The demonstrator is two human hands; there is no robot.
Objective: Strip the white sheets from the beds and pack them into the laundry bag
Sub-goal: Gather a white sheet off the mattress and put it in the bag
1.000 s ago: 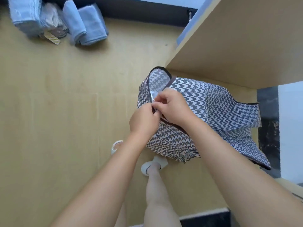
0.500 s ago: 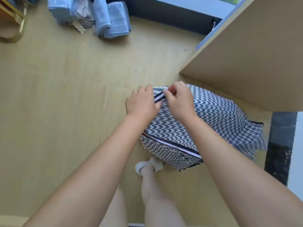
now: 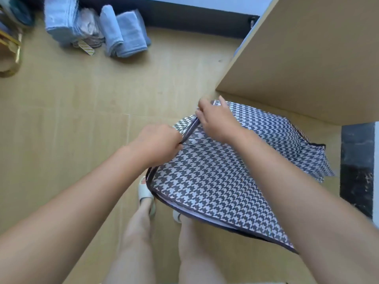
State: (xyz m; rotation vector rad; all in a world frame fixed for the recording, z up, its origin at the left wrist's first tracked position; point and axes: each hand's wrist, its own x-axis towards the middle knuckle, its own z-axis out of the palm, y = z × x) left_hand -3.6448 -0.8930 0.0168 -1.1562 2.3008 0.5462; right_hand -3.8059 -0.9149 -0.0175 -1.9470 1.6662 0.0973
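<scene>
Both hands are clamped on the laundry bag (image 3: 215, 177). The left hand (image 3: 158, 144) pinches the dark trim (image 3: 191, 130) at the near end of a short stretch, and the right hand (image 3: 217, 121) pinches the same trim a little further up, so the two sit close together but apart.

The bag lies on a pale wooden floor (image 3: 71, 119), just in front of the person's legs. Its far side is tucked under a light wooden panel (image 3: 307, 58) that juts in from the upper right. A dark skirting (image 3: 194, 15) runs along the far wall, and a dark marbled strip (image 3: 356, 171) stands at the right edge.

There is one bag, in a grey-and-white houndstooth print. Its top flap is drawn over, so what is inside cannot be seen — only a thin white line shows along the lower seam.

Against the far wall lies a row of folded towels (image 3: 127, 35), about four bundles: three pale blue and one pinkish, with a striped tag (image 3: 86, 47) beside them. A gold metal frame (image 3: 12, 58) shows at the left edge. Two white slippers (image 3: 145, 193) are on the feet — one is partly hidden by the bag.
</scene>
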